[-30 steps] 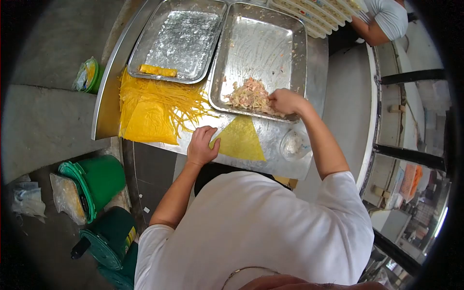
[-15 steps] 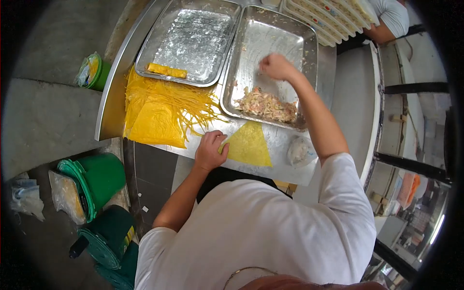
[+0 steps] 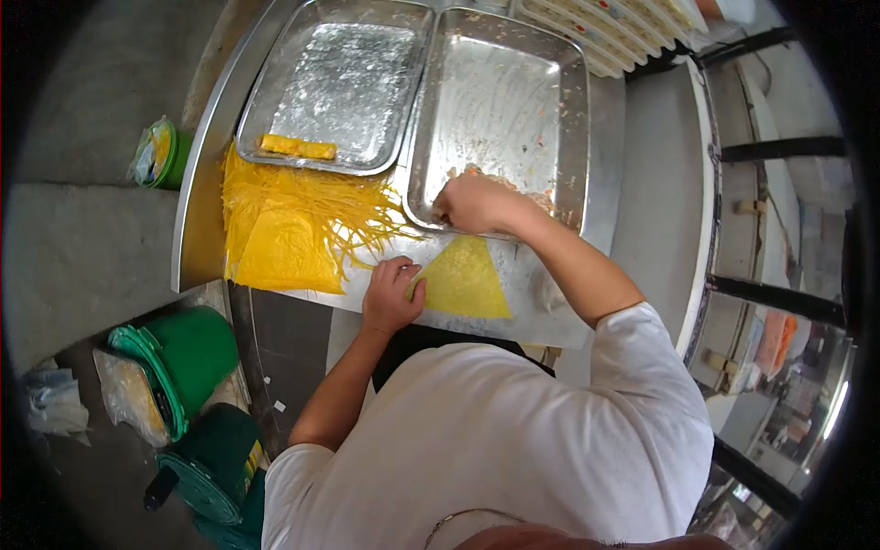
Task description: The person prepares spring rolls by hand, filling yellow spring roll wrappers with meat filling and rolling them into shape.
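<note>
Yellow sheet (image 3: 467, 282), corner at left fingers (image 3: 419, 294)

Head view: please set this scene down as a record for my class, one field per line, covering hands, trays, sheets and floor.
Left hand: beside the wrapper's left corner; contact unclear
Right hand: at the mix, fingertips unclear
Right tray: holds the mix at its near end
Left tray: rolled yellow food near its near edge
Wrapper: yellow, triangular, flat
Sheets: yellow, left of the wrapper
Floor: green bucket
</note>
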